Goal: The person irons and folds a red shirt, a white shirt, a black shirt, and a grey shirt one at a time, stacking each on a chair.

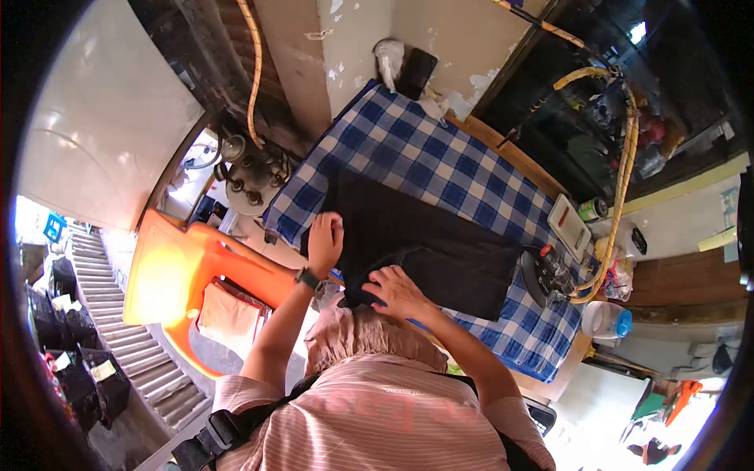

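while the dark cloth (448, 259) lies mostly flat, its near edge bunches; whether left hand (323, 242) or right hand (399, 292) grips, i can't tell.

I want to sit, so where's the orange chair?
The orange chair is at the head view's left, near the blue checked cloth, with folded clothes on it.

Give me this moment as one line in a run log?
left hand: on black cloth | right hand: at its near edge | black cloth: over checked cover | iron: beside it
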A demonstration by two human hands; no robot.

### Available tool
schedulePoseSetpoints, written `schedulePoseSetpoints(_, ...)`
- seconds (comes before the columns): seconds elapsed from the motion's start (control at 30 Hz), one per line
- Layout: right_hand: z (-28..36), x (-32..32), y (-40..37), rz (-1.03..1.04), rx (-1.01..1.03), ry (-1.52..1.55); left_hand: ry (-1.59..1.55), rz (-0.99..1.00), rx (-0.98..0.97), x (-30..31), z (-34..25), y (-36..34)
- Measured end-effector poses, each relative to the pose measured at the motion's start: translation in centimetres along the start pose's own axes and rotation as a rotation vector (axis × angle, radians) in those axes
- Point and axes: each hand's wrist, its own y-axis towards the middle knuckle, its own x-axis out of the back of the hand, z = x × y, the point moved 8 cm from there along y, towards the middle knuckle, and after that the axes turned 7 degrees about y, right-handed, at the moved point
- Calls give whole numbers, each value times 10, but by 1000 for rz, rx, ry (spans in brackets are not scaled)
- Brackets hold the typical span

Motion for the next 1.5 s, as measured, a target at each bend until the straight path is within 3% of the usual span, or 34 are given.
schedulePoseSetpoints(0.1,-6,-38,-1,155,7,-59,-310,297,353,-2,20,-65)
schedulePoseSetpoints(0.13,-7,-41,-4,160,19,-54,-304,288,362,4,16,-82)
schedulePoseSetpoints(0.2,-1,-18,-7,-61,67,109,-332,440,78,3,-17,-113)
schedulePoseSetpoints(0.23,2,-15,-10,-57,78,116,-237,468,-4,-1,-23,-126)
schedulePoseSetpoints(0.3,6,7,-16,-193,77,254,-97,453,-76,-4,-36,-144)
schedulePoseSetpoints(0.37,10,20,-26,-218,78,270,-123,468,25,-11,-32,-157)
schedulePoseSetpoints(0.43,7,30,-39,-279,51,290,-190,258,146,0,-25,-163)
schedulePoseSetpoints(0.5,6,37,-50,-318,69,318,-242,207,229,11,-30,-166)
schedulePoseSetpoints(0.57,2,39,-58,-341,72,361,24,121,28,27,-49,-168)
schedulePoseSetpoints(0.6,1,37,-64,-339,113,321,27,117,32,30,-52,-170)
schedulePoseSetpoints(0.67,-4,31,-73,-345,163,256,186,-96,8,52,-60,-172)
schedulePoseSetpoints(0.73,-8,27,-83,-355,208,186,221,-123,2,57,-60,-180)
schedulePoseSetpoints(0.77,-9,21,-83,-257,203,140,257,-150,-3,61,-60,-183)
schedulePoseSetpoints(0.83,-11,13,-84,-165,197,91,267,-79,-57,60,-57,-184)
schedulePoseSetpoints(0.9,-14,-10,-88,35,191,-96,347,148,-184,45,-59,-183)
schedulePoseSetpoints(0.93,-16,-13,-90,27,189,-99,409,251,-222,34,-48,-190)
schedulePoseSetpoints(1.0,-17,-29,-92,203,238,-163,445,341,-257,24,-45,-185)
schedulePoseSetpoints(1.07,-9,-15,-85,132,211,-103,398,525,-231,7,-35,-181)
schedulePoseSetpoints(1.13,-7,0,-67,58,191,-50,281,506,-328,14,-54,-148)
schedulePoseSetpoints(1.17,-18,10,-55,-9,83,121,159,494,-415,19,-65,-128)
schedulePoseSetpoints(1.2,-31,18,-45,-76,-26,294,5,347,-522,24,-64,-104)
schedulePoseSetpoints(1.23,-39,26,-30,-83,-25,289,-329,352,-249,15,-38,-74)
schedulePoseSetpoints(1.27,-82,38,-18,-217,-387,532,-656,351,33,4,-14,-54)
schedulePoseSetpoints(1.3,-118,38,-21,-352,-752,771,-656,355,25,0,-7,-43)
schedulePoseSetpoints(1.37,-162,29,-12,-635,-849,849,-575,578,283,-24,20,-29)
schedulePoseSetpoints(1.4,-173,22,-3,-536,-954,724,-529,684,408,-33,32,-24)
schedulePoseSetpoints(1.43,-178,9,-5,-427,-1016,817,-477,790,532,-41,43,-19)
schedulePoseSetpoints(1.47,-181,9,-6,-626,-889,562,-421,897,658,-48,50,-19)
schedulePoseSetpoints(1.5,-178,6,-11,-805,-753,301,-408,778,525,-45,41,-13)
